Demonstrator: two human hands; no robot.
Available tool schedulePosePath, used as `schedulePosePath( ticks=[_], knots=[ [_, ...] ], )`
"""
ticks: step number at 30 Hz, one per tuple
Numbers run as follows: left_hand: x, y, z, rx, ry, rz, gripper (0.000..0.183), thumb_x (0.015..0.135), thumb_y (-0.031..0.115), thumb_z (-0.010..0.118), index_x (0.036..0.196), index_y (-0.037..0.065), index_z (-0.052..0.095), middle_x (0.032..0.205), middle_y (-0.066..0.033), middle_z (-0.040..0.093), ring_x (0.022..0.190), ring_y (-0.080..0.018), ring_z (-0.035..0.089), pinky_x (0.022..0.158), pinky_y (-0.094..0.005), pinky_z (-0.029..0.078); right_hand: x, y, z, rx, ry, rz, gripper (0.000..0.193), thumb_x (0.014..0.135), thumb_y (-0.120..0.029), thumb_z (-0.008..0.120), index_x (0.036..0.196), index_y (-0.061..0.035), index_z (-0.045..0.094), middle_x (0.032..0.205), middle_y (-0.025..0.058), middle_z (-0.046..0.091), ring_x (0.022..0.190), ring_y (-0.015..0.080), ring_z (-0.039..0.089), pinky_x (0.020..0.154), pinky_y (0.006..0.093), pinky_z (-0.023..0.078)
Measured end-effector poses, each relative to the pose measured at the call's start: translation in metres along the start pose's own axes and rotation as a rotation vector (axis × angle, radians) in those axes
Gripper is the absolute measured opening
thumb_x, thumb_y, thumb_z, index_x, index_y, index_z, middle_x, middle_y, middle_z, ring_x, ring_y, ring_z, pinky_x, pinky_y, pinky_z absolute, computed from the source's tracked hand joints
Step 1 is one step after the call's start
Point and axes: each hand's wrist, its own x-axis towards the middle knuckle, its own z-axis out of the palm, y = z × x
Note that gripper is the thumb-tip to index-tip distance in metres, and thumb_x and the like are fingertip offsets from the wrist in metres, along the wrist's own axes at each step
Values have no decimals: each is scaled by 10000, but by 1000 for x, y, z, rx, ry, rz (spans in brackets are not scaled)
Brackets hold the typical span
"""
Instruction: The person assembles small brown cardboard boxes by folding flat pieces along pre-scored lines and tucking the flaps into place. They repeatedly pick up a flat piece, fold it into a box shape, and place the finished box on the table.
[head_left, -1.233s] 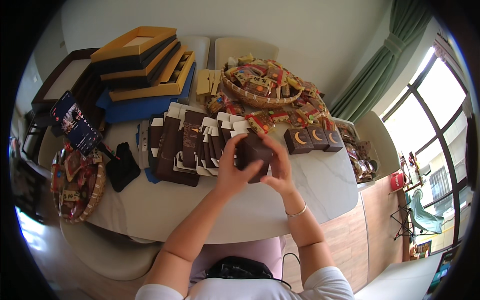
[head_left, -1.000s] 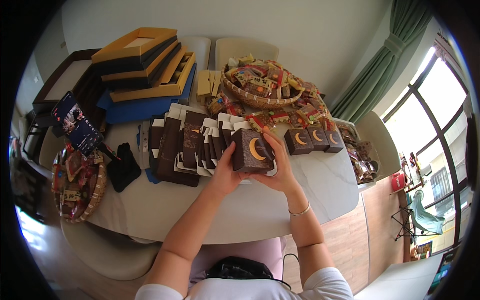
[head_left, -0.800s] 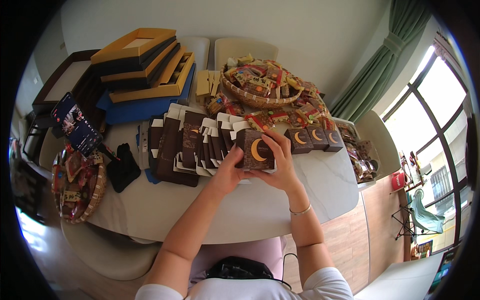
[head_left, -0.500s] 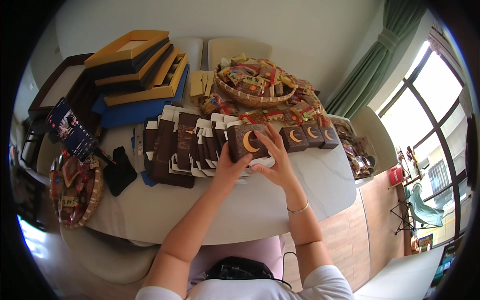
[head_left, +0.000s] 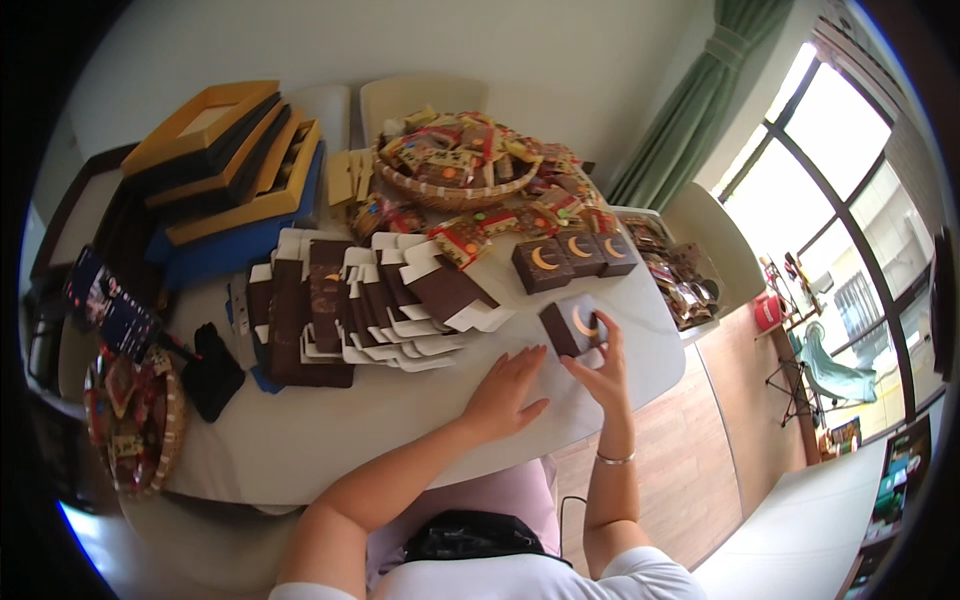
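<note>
A small dark brown box (head_left: 562,331) with a yellow crescent on its lid rests on the table. My right hand (head_left: 603,366) grips it with thumb and fingers at its right side. Left of it, near the tabletop, my left hand (head_left: 508,392) is open and holds nothing, its fingers stretched toward the box. Just beyond stand three matching crescent boxes (head_left: 541,264) in a slanting row. To the left lies a fanned row of flattened brown cartons (head_left: 297,310) with white flaps.
A wicker basket (head_left: 455,195) heaped with wrapped snacks stands at the back; loose packets lie around it. Yellow and black box trays (head_left: 215,120) are stacked at back left. A phone (head_left: 110,300) on a stand and another snack basket (head_left: 172,440) are at left. The table's edge (head_left: 660,385) curves at right.
The crescent box has gone from both hands down to the table, rightward and nearer me. My left hand has let go. The view has shifted, so the table contents appear further left.
</note>
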Motion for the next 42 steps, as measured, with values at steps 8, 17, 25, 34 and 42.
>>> schedulePosePath(
  ticks=[8, 17, 25, 34, 42],
  knots=[
    [80, 19, 67, 436, -136, -33, 737, 901, 484, 486, 1450, 22, 323, 1541, -199, 222, 1459, -301, 129, 1153, -561, 74, 6, 78, -93, -259, 170, 134, 778, 613, -127, 811, 1312, -79, 470, 1212, 162, 461, 1156, 321, 460, 987, 401, 403],
    [173, 45, 118, 506, -161, -244, 854, 855, 570, 493, 1484, 38, 268, 1575, -154, 168, 1474, -255, 84, 1154, -568, 18, 61, 119, -91, -361, 184, -24, 823, 635, -177, 835, 1351, -109, 435, 1282, 185, 422, 1191, 355, 456, 986, 397, 428],
    [136, 34, 109, 436, -167, -55, 718, 882, 464, 539, 1426, 23, 379, 1551, -133, 245, 1457, -267, 156, 1173, -494, 92, 58, 129, -93, -329, 546, -197, 674, 778, -213, 770, 1319, 3, 430, 1340, 216, 405, 1269, 355, 370, 1082, 441, 288],
    [52, 4, -19, 242, 10, 177, 178, 748, 169, 659, 894, 74, 694, 941, -102, 674, 927, -290, 623, 847, -406, 495, 35, 14, 25, -233, -235, -391, 390, 766, -29, 638, 1147, -64, 561, 1172, 188, 564, 1093, 376, 553, 888, 414, 477],
    [0, -51, -117, -197, 1012, -233, 149, 889, 154, 629, 897, 5, 629, 845, -61, 644, 813, -182, 643, 635, -296, 511, 64, -28, 113, -512, -471, -651, 542, 780, -129, 658, 1307, -117, 532, 1366, 161, 501, 1254, 360, 477, 1039, 480, 387]
  ],
)
